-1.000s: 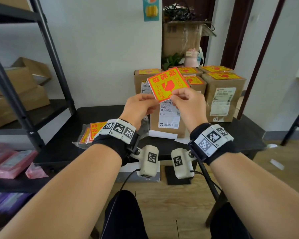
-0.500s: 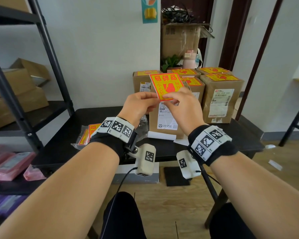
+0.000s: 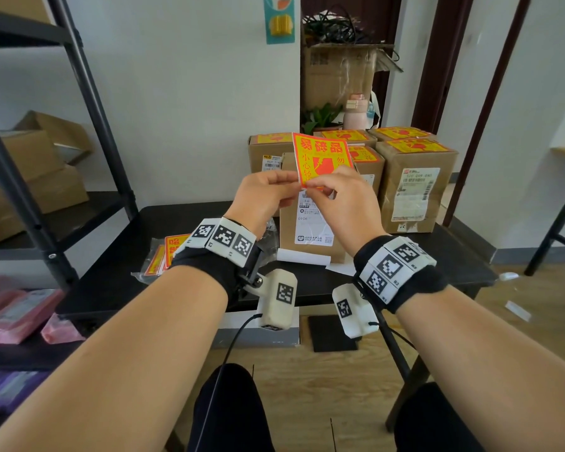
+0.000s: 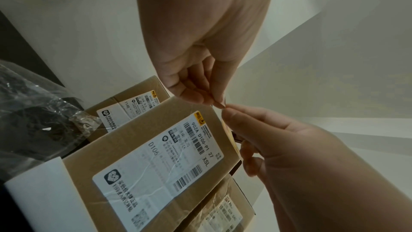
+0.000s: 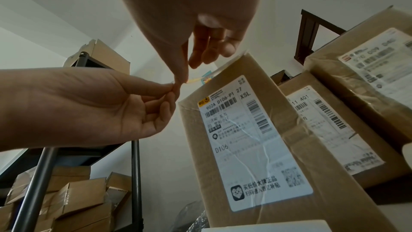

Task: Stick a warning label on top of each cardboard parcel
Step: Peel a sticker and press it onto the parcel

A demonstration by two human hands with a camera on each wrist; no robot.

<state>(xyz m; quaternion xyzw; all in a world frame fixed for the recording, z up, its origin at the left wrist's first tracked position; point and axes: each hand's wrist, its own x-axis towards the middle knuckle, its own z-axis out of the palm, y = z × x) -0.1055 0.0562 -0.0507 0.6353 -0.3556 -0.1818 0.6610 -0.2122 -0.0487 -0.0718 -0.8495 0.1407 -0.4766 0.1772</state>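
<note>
A red and yellow warning label (image 3: 320, 156) is held upright in the air in front of me. My left hand (image 3: 291, 187) pinches its lower left corner, and my right hand (image 3: 313, 188) pinches the lower edge right beside it. In the left wrist view the fingertips of my left hand (image 4: 219, 103) and right hand (image 4: 229, 110) meet. Behind and below stands a cardboard parcel (image 3: 310, 230) with a white shipping slip (image 5: 256, 138); its top is hidden by the label. Several parcels behind it, such as the right one (image 3: 415, 187), carry warning labels on top.
A plastic bag of spare labels (image 3: 173, 249) lies on the black table (image 3: 111, 288) at the left. White backing strips (image 3: 302, 257) lie in front of the front parcel. A black metal shelf (image 3: 88, 125) with boxes stands at the left.
The label has turned from tilted to nearly upright. Both hands have drawn together at its lower left corner and moved slightly away from me.
</note>
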